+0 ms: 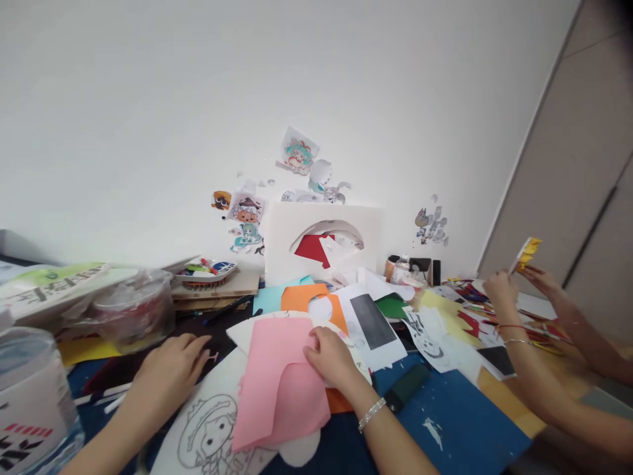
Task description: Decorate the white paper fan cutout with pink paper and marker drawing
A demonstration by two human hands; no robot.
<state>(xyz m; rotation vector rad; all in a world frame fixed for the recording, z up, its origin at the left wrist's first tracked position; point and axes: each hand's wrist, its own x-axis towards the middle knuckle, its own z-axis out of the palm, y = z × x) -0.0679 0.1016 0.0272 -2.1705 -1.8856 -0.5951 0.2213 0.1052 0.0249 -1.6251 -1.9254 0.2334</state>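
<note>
My right hand, with a sparkly bracelet at its wrist, pinches the upper right edge of a sheet of pink paper. One side of that sheet has a curved cut edge, and a second pink layer shows there. Beneath the pink paper lies a white sheet with a black line drawing of a cartoon figure in a hat. To the left, my left hand hovers over or rests on the dark table area, fingers loosely stretched, holding nothing visible. A white rounded paper piece sticks out below the pink sheet.
A large plastic bottle stands front left, near a bagged tub. Orange paper, a dark green object and a blue sheet lie around. At right another person's hands hold a yellow-and-white item.
</note>
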